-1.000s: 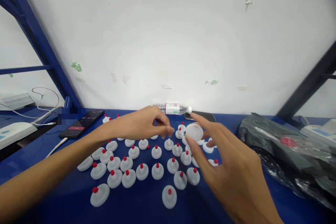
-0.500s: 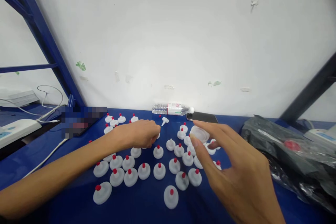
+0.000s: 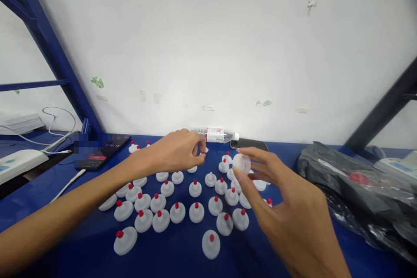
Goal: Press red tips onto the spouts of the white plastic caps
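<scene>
My right hand (image 3: pixel 286 195) holds a translucent white round lid (image 3: pixel 241 163) between thumb and fingers, its hollow side partly toward me. My left hand (image 3: pixel 184 150) is stretched to the back of the table, thumb and index finger pinched together. A small red cap (image 3: pixel 203 153) shows at those fingertips, and a white piece lies just behind them, mostly hidden. Below both hands stand several white lids with red-tipped spouts (image 3: pixel 196 212). One white lid (image 3: pixel 210 179) has a bare spout with no red tip.
A water bottle (image 3: pixel 216 135) lies against the wall, beside a dark phone (image 3: pixel 249 143). Another phone (image 3: pixel 109 150) with a cable lies at left, near a white power strip (image 3: pixel 19 165). A dark plastic bag (image 3: pixel 355 191) fills the right side of the blue table (image 3: pixel 176 252).
My left hand has moved right and slightly back, over the spot where a loose red cap and white nozzle lay. The lid in my right hand has turned and shifted slightly left.
</scene>
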The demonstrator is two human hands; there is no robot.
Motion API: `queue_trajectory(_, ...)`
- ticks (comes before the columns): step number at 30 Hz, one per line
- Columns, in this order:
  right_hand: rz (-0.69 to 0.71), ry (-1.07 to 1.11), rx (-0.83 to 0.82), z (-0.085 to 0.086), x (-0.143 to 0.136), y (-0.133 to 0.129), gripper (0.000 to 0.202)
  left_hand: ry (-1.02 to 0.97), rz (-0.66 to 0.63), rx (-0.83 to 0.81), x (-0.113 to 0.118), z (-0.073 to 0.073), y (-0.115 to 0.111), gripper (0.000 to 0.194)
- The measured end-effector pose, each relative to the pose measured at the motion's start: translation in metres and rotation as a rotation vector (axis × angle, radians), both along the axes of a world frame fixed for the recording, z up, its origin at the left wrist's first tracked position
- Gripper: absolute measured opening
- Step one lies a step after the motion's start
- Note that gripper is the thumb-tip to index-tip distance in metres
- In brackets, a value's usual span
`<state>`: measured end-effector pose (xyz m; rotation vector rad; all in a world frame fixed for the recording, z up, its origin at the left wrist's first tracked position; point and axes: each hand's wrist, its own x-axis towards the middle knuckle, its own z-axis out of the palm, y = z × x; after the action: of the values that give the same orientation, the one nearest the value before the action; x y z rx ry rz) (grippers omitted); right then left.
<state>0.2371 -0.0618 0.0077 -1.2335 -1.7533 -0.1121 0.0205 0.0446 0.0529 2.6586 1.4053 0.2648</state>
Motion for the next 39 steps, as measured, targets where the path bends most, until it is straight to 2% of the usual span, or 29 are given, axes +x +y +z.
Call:
queue_trajectory(2, 0.014, -0.013, 0.031, 0.0, 0.001, 0.001, 0.037, -0.167, 0.011, -0.119, 0.003, 0.003, -0.002, 0.026)
queue_trajectory(5, 0.04, -0.053, 0.015, 0.0, 0.0, 0.002, 0.033, -0.341, 0.046, -0.27, 0.006, 0.005, -0.004, 0.03)
queue_trajectory(8, 0.044, -0.069, -0.015, -0.001, -0.002, 0.002, 0.027, -0.462, -0.025, -0.458, 0.008, 0.007, -0.006, 0.03)
queue_trajectory(11, 0.011, -0.055, -0.028, -0.002, -0.002, 0.001, 0.027, -0.521, -0.099, -0.571, 0.009, 0.01, -0.009, 0.034)
queue_trajectory(15, -0.005, -0.057, -0.042, -0.002, -0.001, 0.001, 0.026, -0.56, -0.109, -0.649, 0.01, 0.01, -0.01, 0.036)
queue_trajectory(18, 0.014, -0.069, -0.037, 0.0, -0.001, 0.001, 0.025, -0.605, -0.117, -0.71, 0.01, 0.008, -0.009, 0.034)
queue_trajectory(23, 0.016, -0.008, -0.098, 0.004, -0.003, -0.002, 0.023, -0.723, -0.224, -0.875, 0.009, 0.004, -0.004, 0.026)
queue_trajectory(31, 0.005, 0.014, -0.132, 0.004, -0.004, -0.003, 0.023, -0.835, -0.222, -1.021, 0.01, 0.001, -0.004, 0.019)
queue_trajectory(39, -0.018, -0.024, -0.098, -0.001, 0.001, 0.001, 0.024, -0.808, -0.165, -0.948, 0.012, -0.002, -0.004, 0.028)
